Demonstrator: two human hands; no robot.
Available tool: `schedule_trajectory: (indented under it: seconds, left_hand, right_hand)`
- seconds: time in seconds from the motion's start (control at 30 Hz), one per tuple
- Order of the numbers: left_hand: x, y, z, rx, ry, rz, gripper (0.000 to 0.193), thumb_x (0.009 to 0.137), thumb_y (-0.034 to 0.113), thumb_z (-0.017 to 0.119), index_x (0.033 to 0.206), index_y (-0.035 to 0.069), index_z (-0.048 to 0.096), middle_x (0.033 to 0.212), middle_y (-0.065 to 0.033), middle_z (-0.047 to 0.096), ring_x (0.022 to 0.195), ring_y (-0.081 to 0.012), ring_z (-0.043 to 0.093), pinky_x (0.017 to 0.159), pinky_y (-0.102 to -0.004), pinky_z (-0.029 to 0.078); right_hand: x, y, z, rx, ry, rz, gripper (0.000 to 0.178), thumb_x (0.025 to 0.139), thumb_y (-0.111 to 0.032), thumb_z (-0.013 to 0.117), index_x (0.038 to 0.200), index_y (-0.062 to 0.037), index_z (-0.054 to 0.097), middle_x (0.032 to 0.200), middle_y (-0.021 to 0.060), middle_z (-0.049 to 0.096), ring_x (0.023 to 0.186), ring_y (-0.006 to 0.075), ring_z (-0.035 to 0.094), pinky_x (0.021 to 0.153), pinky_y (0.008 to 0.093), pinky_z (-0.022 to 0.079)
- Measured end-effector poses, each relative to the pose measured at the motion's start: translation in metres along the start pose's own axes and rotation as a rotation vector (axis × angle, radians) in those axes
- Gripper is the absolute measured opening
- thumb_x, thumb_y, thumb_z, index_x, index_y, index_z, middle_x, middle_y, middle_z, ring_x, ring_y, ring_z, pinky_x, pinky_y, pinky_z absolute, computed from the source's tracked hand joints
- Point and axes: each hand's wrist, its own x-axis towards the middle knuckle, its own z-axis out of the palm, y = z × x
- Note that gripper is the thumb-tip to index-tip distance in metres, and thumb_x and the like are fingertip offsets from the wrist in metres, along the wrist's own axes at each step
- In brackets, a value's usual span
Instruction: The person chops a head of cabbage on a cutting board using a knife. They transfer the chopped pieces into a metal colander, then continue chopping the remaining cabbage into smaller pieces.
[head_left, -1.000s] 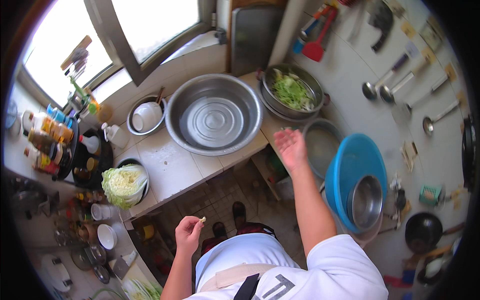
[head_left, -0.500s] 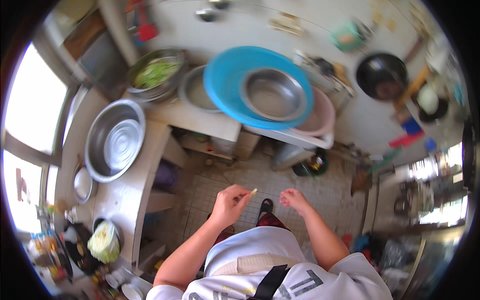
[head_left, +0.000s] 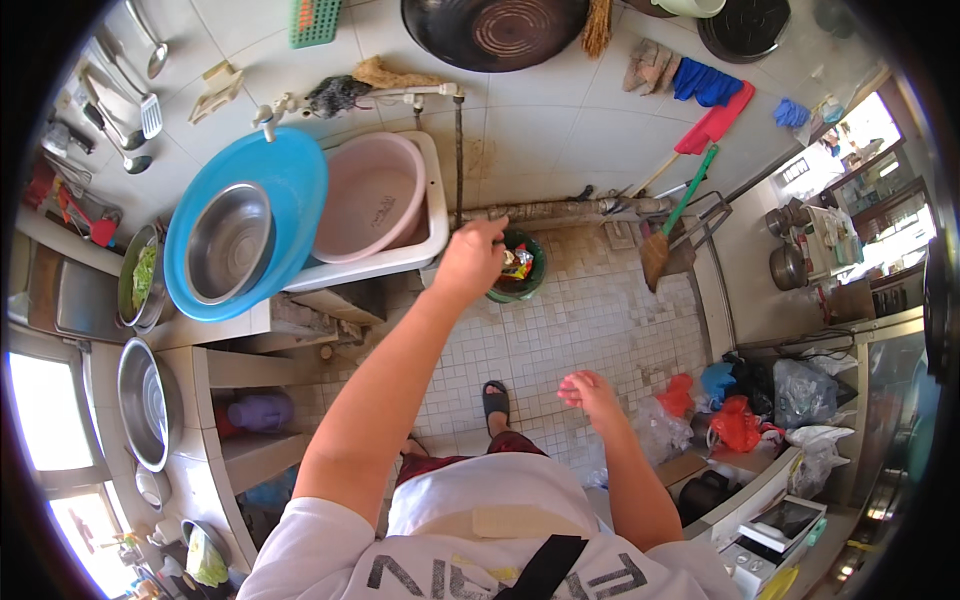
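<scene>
My left hand point(head_left: 473, 262) reaches far out, its back toward me, beside the rim of a dark green waste bin point(head_left: 524, 288) on the floor. Its fingers point right, partly stretched, with nothing visible between them; their undersides are hidden. Colourful wrappers point(head_left: 518, 263) lie inside the bin. Nearer my body, my right hand point(head_left: 592, 395) hangs over the tiled floor, fingers loosely bent and apart, holding nothing and touching nothing.
A pink basin point(head_left: 370, 190) sits in the white sink point(head_left: 435, 215); a blue basin point(head_left: 295, 180) bearing a steel bowl point(head_left: 232, 245) overlaps it. A broom point(head_left: 655, 255) leans by the right wall. Plastic bags point(head_left: 735, 425) fill the lower right. A large steel basin point(head_left: 143, 405) stands left.
My view has swung right toward the bin. My left hand has stretched forward to it, and the small pale scrap it held is out of sight. My right hand stays low near my body.
</scene>
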Motion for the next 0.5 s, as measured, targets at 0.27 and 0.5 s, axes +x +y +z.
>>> schedule_trajectory:
  seconds: [0.27,0.5]
  left_hand:
    - [-0.034,0.016,-0.04,-0.032,0.058,-0.341,0.016,0.081,0.016,0.079,0.085,0.003,0.072,0.075,-0.015,0.069,0.07,-0.0322,0.067,0.069,-0.0408,0.055]
    - [-0.333,0.002,-0.076,0.137,0.065,-1.081,0.035,0.089,0.038,0.073,0.107,0.009,0.073,0.118,-0.0171,0.063,0.112,-0.0374,0.063,0.094,-0.0476,0.053]
  right_hand:
    - [0.06,-0.049,-0.012,-0.296,0.05,-0.371,0.028,0.096,-0.014,0.068,0.12,-0.001,0.062,0.099,0.0094,0.068,0.087,0.0195,0.071,0.072,0.0305,0.057]
    - [0.073,-0.092,0.156,-0.521,-0.481,-0.261,0.03,0.103,-0.024,0.064,0.127,-0.0055,0.063,0.114,0.0082,0.067,0.106,0.0199,0.068,0.087,0.0329,0.055]
